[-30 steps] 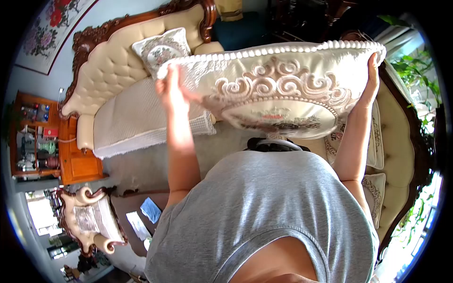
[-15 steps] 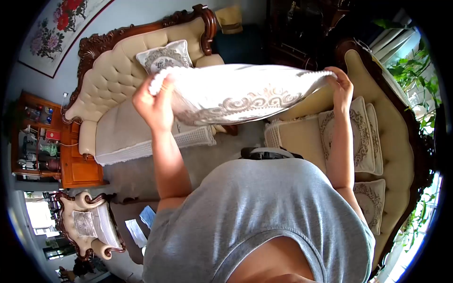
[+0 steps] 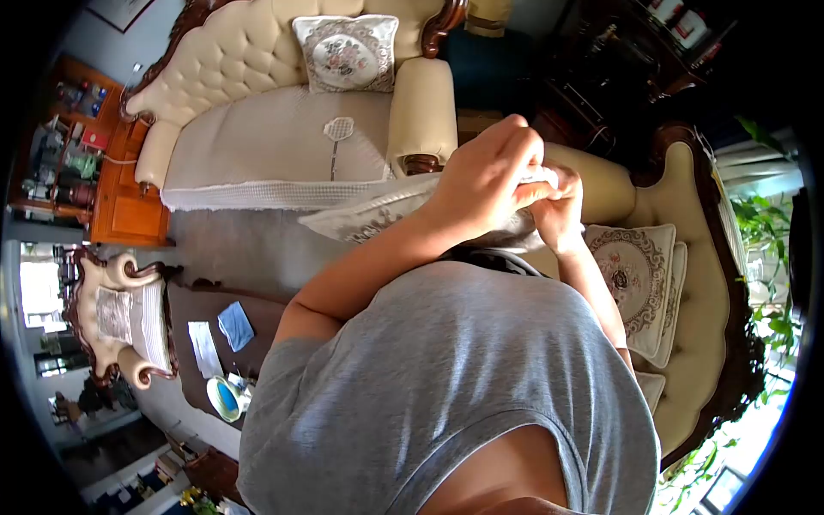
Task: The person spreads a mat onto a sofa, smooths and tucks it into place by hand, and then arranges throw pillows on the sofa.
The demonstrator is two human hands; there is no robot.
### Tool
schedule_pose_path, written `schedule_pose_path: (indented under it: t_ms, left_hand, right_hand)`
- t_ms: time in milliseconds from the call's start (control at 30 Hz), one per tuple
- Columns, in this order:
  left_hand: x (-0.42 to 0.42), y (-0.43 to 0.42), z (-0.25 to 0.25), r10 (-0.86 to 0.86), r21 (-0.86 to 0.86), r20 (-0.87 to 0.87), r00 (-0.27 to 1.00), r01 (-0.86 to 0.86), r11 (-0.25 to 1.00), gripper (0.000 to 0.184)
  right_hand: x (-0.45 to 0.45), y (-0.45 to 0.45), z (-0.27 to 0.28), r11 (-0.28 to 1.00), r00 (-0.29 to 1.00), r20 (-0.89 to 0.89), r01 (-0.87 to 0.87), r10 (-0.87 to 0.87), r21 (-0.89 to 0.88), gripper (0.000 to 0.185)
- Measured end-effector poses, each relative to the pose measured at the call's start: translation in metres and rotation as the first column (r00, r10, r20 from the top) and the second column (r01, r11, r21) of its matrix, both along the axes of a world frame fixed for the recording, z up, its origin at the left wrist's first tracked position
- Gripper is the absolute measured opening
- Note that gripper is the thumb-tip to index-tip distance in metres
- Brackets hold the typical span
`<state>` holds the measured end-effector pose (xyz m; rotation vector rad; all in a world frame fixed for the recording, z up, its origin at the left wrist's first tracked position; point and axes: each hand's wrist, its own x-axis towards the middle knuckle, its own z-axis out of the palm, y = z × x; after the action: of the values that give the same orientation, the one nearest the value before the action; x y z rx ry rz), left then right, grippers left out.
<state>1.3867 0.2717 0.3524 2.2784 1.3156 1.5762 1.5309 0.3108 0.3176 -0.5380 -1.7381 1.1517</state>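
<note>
My left hand [image 3: 489,176] and my right hand [image 3: 560,204] are close together in front of my chest. Both are closed on the edge of a white cushion [image 3: 365,221] with a grey-brown scroll pattern. The cushion hangs below my hands, one corner sticking out to the left under my left forearm. Much of it is covered by my hands and arm, so I cannot tell whether the fingers pinch a corner or a seam.
A tufted cream sofa [image 3: 232,73] carries a patterned cushion [image 3: 349,56] and a white fly swatter [image 3: 339,130]. Several more cushions [image 3: 631,270] rest on the sofa at right. Cloths [image 3: 235,326] lie on a brown table [image 3: 193,300] at lower left.
My hands were wide apart, holding the cushion stretched out flat and high. They have come together and lower, and the cushion now hangs down. The view has shifted.
</note>
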Motion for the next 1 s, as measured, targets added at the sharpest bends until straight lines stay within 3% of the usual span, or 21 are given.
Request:
schedule_pose_path:
  t_ms: [33, 67, 133, 200, 233, 300, 367, 433, 467, 533, 567, 633, 667, 700, 767, 800, 833, 900, 933, 967, 1000]
  left_hand:
    - [-0.006, -0.007, -0.006, 0.058, -0.051, -0.003, 0.998, -0.058, 0.997, 0.042]
    - [-0.015, -0.012, -0.017, 0.067, -0.055, -0.007, 0.998, -0.067, 0.996, 0.045]
    - [-0.043, -0.024, -0.052, 0.103, -0.099, -0.109, 0.989, -0.114, 0.989, 0.051]
    - [-0.07, -0.034, -0.087, 0.179, -0.062, -0.021, 0.984, -0.18, 0.982, 0.047]
    - [-0.084, -0.045, -0.093, 0.209, -0.181, 0.065, 0.976, -0.194, 0.964, 0.047]
    - [-0.118, -0.061, -0.103, 0.256, -0.291, 0.038, 0.966, -0.234, 0.928, 0.039]
    - [-0.156, -0.067, -0.137, 0.27, -0.294, 0.032, 0.962, -0.249, 0.923, 0.035]
    - [-0.179, -0.072, -0.162, 0.367, -0.461, 0.313, 0.876, -0.198, 0.865, 0.029]
    - [-0.177, -0.071, -0.162, 0.365, -0.462, 0.313, 0.877, -0.195, 0.865, 0.029]
    - [-0.167, -0.063, -0.165, 0.303, -0.436, 0.759, 0.576, 0.105, 0.894, 0.028]
    - [-0.159, -0.056, -0.163, 0.3, -0.435, 0.76, 0.576, 0.108, 0.894, 0.028]
    - [-0.145, -0.038, -0.151, 0.167, -0.137, 0.985, -0.032, 0.431, 0.892, 0.029]
    - [-0.146, -0.031, -0.14, 0.172, -0.123, 0.983, -0.067, 0.461, 0.879, 0.025]
    - [-0.148, -0.025, -0.126, 0.165, -0.118, 0.984, -0.063, 0.463, 0.879, 0.025]
    - [-0.157, -0.017, -0.104, 0.246, -0.269, 0.962, 0.118, 0.248, 0.931, 0.023]
    - [-0.186, -0.023, -0.1, 0.162, -0.306, 0.886, 0.435, 0.285, 0.908, 0.03]
    - [-0.173, -0.034, -0.063, 0.203, -0.295, 0.841, 0.501, 0.111, 0.949, 0.031]
    - [-0.15, -0.039, -0.008, 0.099, -0.02, 0.854, 0.51, -0.159, 0.987, 0.03]
    - [-0.153, -0.039, 0.002, -0.016, 0.117, 0.761, 0.648, -0.113, 0.987, 0.029]
    - [-0.16, -0.036, 0.005, -0.127, 0.248, 0.632, 0.765, -0.044, 0.968, 0.027]
    - [-0.171, -0.027, 0.002, 0.174, 0.072, 0.535, 0.827, -0.249, 0.966, 0.029]
  right_hand:
    - [-0.004, -0.003, -0.003, 1.0, 0.999, -0.044, 0.008, -0.007, 0.021, 0.006]
    - [0.002, -0.001, -0.013, 0.995, 0.998, -0.055, -0.017, 0.011, -0.103, 0.007]
    - [0.011, -0.001, -0.015, 0.979, 0.991, -0.001, 0.134, -0.136, -0.151, 0.016]
    - [0.023, 0.005, -0.016, 0.963, 0.973, -0.007, 0.228, -0.231, -0.147, 0.024]
    - [0.029, 0.007, -0.013, 0.973, 0.976, -0.103, 0.177, -0.193, -0.151, 0.024]
    - [0.03, 0.007, 0.003, 0.947, 0.928, -0.233, 0.244, -0.29, -0.207, 0.021]
    - [0.05, 0.023, -0.001, 0.941, 0.915, -0.275, 0.229, -0.296, -0.251, 0.037]
    - [0.064, 0.035, 0.005, 0.909, 0.882, -0.253, 0.339, -0.396, -0.241, 0.043]
    - [0.071, 0.04, 0.01, 0.894, 0.86, -0.271, 0.369, -0.433, -0.256, 0.043]
    - [0.075, 0.045, 0.023, 0.881, 0.827, -0.317, 0.393, -0.464, -0.262, 0.044]
    - [0.078, 0.047, 0.026, 0.891, 0.825, -0.349, 0.364, -0.444, -0.272, 0.043]
    - [0.084, 0.055, 0.034, 0.881, 0.79, -0.4, 0.368, -0.465, -0.296, 0.04]
    - [0.088, 0.057, 0.041, 0.879, 0.796, -0.382, 0.383, -0.47, -0.282, 0.036]
    - [0.088, 0.055, 0.052, 0.855, 0.766, -0.391, 0.4, -0.51, -0.331, 0.039]
    - [0.113, 0.069, 0.06, 0.756, 0.678, -0.334, 0.575, -0.655, -0.314, 0.041]
    - [0.123, 0.067, 0.066, 0.741, 0.634, -0.384, 0.589, -0.672, -0.324, 0.04]
    - [0.115, 0.047, 0.089, 0.652, 0.563, -0.329, 0.667, -0.758, -0.361, 0.039]
    - [0.174, 0.055, 0.076, 0.901, 0.732, -0.528, 0.38, -0.43, -0.207, 0.04]
    - [0.193, 0.062, 0.06, 0.993, 0.794, -0.6, 0.045, -0.101, -0.108, 0.043]
    - [0.198, 0.073, 0.043, 0.995, 0.815, -0.573, 0.043, -0.086, -0.088, 0.035]
    - [0.176, 0.082, 0.034, 0.804, 0.749, -0.295, 0.534, -0.593, -0.262, 0.026]
